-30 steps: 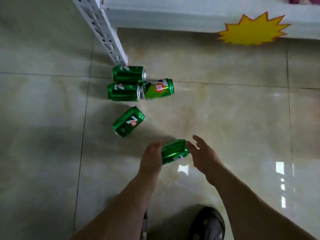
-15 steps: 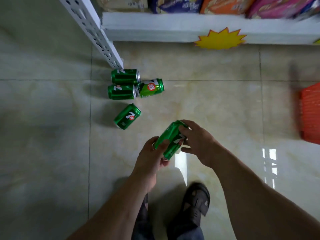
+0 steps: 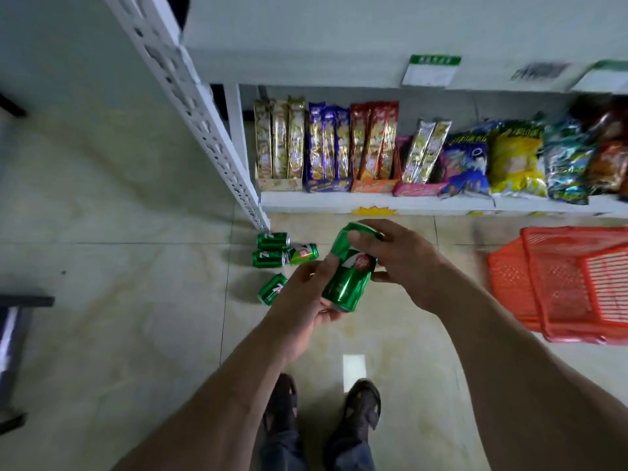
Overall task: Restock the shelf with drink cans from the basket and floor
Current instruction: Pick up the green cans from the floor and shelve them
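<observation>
A green drink can (image 3: 350,273) is held in the air between both hands, tilted with its top away from me. My left hand (image 3: 299,307) grips its lower end and my right hand (image 3: 401,263) grips its upper end. Several more green cans lie on their sides on the floor: two stacked side by side (image 3: 270,249), one with a red label (image 3: 303,253) to their right, and one alone (image 3: 272,288) partly behind my left hand. The orange basket (image 3: 560,283) stands on the floor at the right; its inside is not visible.
A white shelf (image 3: 373,203) low in front holds upright snack packs (image 3: 326,144) and bags (image 3: 516,161). Its perforated white upright (image 3: 204,124) comes down to the floor beside the cans. My feet (image 3: 323,406) are below the hands. Dark furniture (image 3: 17,317) sits at the left edge.
Both hands picked the can off the floor and raised it. My head has lifted, so the shelf with snacks and the orange basket have come into view.
</observation>
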